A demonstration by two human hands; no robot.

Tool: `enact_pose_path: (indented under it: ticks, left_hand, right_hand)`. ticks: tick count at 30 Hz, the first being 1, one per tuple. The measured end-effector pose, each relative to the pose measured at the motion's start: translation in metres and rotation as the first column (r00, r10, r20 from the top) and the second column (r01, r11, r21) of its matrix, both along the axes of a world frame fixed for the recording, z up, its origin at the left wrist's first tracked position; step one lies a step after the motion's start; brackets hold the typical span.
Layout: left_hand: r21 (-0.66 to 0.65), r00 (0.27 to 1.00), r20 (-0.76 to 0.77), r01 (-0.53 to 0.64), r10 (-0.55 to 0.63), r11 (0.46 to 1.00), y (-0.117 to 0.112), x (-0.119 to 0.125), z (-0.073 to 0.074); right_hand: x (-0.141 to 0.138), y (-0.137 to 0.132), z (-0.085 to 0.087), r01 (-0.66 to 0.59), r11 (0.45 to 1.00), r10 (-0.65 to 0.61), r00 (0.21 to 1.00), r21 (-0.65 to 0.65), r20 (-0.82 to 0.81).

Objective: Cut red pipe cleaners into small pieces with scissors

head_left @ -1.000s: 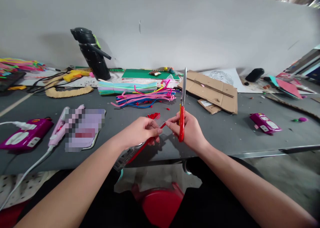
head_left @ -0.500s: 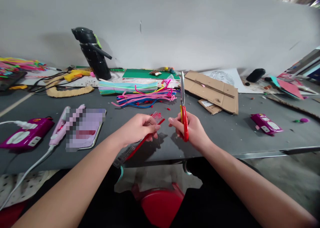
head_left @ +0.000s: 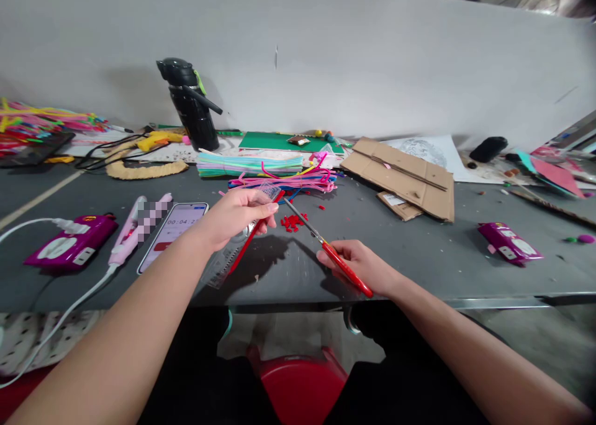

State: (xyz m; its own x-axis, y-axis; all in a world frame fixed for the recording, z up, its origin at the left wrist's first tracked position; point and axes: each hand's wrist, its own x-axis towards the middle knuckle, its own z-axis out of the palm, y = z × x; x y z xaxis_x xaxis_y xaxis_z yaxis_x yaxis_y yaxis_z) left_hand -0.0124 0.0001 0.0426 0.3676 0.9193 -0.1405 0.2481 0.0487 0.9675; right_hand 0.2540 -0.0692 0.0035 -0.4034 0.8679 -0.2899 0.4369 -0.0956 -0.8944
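Observation:
My left hand [head_left: 239, 214] is closed on a clear plastic ruler [head_left: 226, 265] and a red pipe cleaner [head_left: 246, 242], both held together above the grey table [head_left: 419, 251]. My right hand [head_left: 361, 266] grips red-handled scissors [head_left: 328, 250] low over the table near its front edge. The shut blades point up-left toward a small heap of red cut bits [head_left: 292, 222]. A bundle of pink, blue and yellow pipe cleaners [head_left: 286, 181] lies just beyond my left hand.
A phone [head_left: 174, 232] and a pink tool [head_left: 135, 229] lie to the left, beside a purple power strip [head_left: 69, 250]. A black flask [head_left: 190, 105] stands at the back. Flat cardboard [head_left: 400, 173] lies to the right, another purple power strip [head_left: 510, 243] further right. A red stool [head_left: 300, 388] sits below.
My right hand lowered the scissors from upright to nearly flat by the table edge. My left hand moved forward and left with the ruler and red pipe cleaner. The camera tilted down slightly.

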Motion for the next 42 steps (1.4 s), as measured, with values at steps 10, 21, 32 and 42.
enact_pose_path:
  ticks: [10,21,32,42]
  left_hand:
    - [-0.041,0.999,-0.030,0.015,-0.016,0.999,0.0036,-0.0038,-0.0029]
    - [-0.051,0.997,-0.058,0.040,-0.043,0.998,0.0041,-0.0032,-0.0046]
    - [-0.052,0.996,-0.073,0.043,-0.047,0.998,0.0049,-0.0031,-0.0047]
    - [-0.098,0.997,-0.077,0.021,-0.028,0.995,0.0067,-0.0034,-0.0080]
  right_hand:
    - [-0.0012,0.0036,-0.0105,-0.016,0.999,0.016,1.000,0.032,0.004]
    - [-0.0026,0.0027,-0.0071,0.009,1.000,-0.008,1.000,0.013,-0.017]
    - [-0.0011,0.0029,-0.0076,0.005,1.000,-0.005,1.000,-0.013,-0.024]
    - [-0.0041,0.0065,-0.0013,-0.038,0.996,0.033,0.998,-0.077,-0.061]
